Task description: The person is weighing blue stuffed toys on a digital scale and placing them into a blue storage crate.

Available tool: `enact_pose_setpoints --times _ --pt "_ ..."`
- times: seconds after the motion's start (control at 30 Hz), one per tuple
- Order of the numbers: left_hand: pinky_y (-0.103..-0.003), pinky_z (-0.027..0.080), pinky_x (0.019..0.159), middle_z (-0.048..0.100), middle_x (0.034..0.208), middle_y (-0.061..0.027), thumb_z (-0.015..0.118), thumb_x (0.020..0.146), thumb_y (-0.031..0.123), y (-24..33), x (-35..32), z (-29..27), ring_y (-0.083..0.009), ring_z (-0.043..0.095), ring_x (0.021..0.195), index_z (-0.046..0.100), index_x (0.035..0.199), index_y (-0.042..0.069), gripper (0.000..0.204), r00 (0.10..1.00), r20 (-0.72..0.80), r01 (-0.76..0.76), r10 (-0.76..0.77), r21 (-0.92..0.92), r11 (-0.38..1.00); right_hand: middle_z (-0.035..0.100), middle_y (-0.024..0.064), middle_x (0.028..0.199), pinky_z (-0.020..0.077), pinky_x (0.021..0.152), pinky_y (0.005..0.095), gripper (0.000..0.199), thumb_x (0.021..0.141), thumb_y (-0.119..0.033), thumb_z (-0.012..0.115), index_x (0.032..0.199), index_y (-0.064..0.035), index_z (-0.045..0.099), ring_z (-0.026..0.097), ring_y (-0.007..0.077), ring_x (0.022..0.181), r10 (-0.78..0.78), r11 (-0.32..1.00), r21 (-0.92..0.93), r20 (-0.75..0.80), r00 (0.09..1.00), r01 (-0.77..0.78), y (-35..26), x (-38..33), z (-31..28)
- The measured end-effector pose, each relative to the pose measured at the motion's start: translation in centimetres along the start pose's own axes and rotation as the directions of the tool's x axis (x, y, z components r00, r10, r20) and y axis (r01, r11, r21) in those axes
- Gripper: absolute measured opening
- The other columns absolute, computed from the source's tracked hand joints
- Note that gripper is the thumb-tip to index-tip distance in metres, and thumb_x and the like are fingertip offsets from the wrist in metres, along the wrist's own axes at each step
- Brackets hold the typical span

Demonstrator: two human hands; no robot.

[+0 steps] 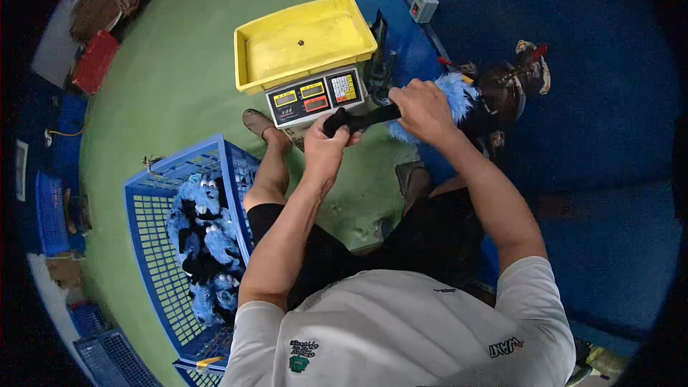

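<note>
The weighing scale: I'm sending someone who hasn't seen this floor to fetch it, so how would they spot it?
On the green floor, look just beyond the person's raised hands. The scale stands there, right of the blue crate of plush toys. It alone carries a shallow yellow tray above a grey panel with small displays and a keypad.

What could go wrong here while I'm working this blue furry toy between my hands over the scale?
The left hand and right hand both grip the black part of the blue furry toy and seem to pull apart, so a seam might tear. They sit right beside the weighing scale; a slip could knock its keypad or the yellow tray. A dropped toy would likely land on the green floor, not in the blue crate.
</note>
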State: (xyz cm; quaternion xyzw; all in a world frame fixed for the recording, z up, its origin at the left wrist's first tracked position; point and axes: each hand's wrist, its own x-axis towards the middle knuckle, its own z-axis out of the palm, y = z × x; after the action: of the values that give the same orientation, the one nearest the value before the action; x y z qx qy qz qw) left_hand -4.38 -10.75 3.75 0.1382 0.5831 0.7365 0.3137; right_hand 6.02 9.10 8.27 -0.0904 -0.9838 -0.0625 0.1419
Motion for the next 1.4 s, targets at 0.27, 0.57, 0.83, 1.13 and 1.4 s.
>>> enact_pose_setpoints --times 0.27,0.57,0.83,1.13,1.4 --pt "-0.027 0.060 0.075 0.068 0.096 -0.0164 0.059 0.095 -0.001 -1.1 1.0 2.6 -0.0222 0.070 0.079 0.055 0.122 -0.005 0.028 0.930 0.291 0.324 -0.226 -0.354 0.877 0.068 0.0060 0.084 0.0459 0.079 0.0411 0.012 0.077 -0.013 0.066 0.086 -0.0114 0.058 0.061 0.0284 0.087 -0.005 1.000 0.000 -0.016 1.000 0.005 5.0 -1.8 0.5" --pt "-0.028 0.061 0.075 0.069 0.097 -0.0176 0.058 0.096 -0.001 -1.8 1.1 2.9 -0.0232 0.071 0.083 0.054 0.122 -0.006 0.027 0.952 0.258 0.220 -0.162 -0.214 0.952 0.069 0.0043 0.085 0.0459 0.080 0.0407 0.015 0.076 -0.014 0.069 0.086 -0.0124 0.058 0.060 0.0277 0.088 -0.014 0.999 -0.036 0.065 0.998 0.017 4.6 -1.2 0.5" --pt "-0.027 0.061 0.075 0.069 0.097 -0.0171 0.058 0.096 -0.001 -1.4 1.1 2.3 -0.0227 0.071 0.084 0.054 0.121 -0.006 0.026 0.927 0.318 0.262 -0.197 -0.177 0.949 0.069 0.0032 0.085 0.0464 0.079 0.0413 0.017 0.074 -0.015 0.069 0.087 -0.0136 0.058 0.061 0.0278 0.086 0.026 0.998 -0.064 0.110 0.994 -0.019 4.6 -1.2 0.6" --pt "-0.025 0.059 0.072 0.068 0.098 -0.0149 0.060 0.096 0.002 2.7 2.3 2.5 -0.0190 0.071 0.084 0.057 0.117 -0.005 0.022 0.916 0.387 0.109 -0.106 0.013 0.994 0.068 0.0027 0.084 0.0468 0.077 0.0417 0.017 0.073 -0.014 0.069 0.087 -0.0135 0.059 0.061 0.0280 0.084 0.005 0.998 -0.062 0.080 0.997 0.000 5.6 -1.4 0.7" --pt "-0.025 0.058 0.070 0.068 0.094 -0.0134 0.061 0.097 0.004 1.4 1.3 1.7 -0.0177 0.071 0.078 0.058 0.113 -0.005 0.019 0.980 0.183 0.079 -0.075 -0.014 0.997 0.068 0.0042 0.080 0.0468 0.077 0.0414 0.018 0.073 -0.014 0.073 0.086 -0.0126 0.061 0.061 0.0271 0.083 -0.037 0.999 -0.013 0.064 0.997 0.038 3.1 -0.4 0.6"
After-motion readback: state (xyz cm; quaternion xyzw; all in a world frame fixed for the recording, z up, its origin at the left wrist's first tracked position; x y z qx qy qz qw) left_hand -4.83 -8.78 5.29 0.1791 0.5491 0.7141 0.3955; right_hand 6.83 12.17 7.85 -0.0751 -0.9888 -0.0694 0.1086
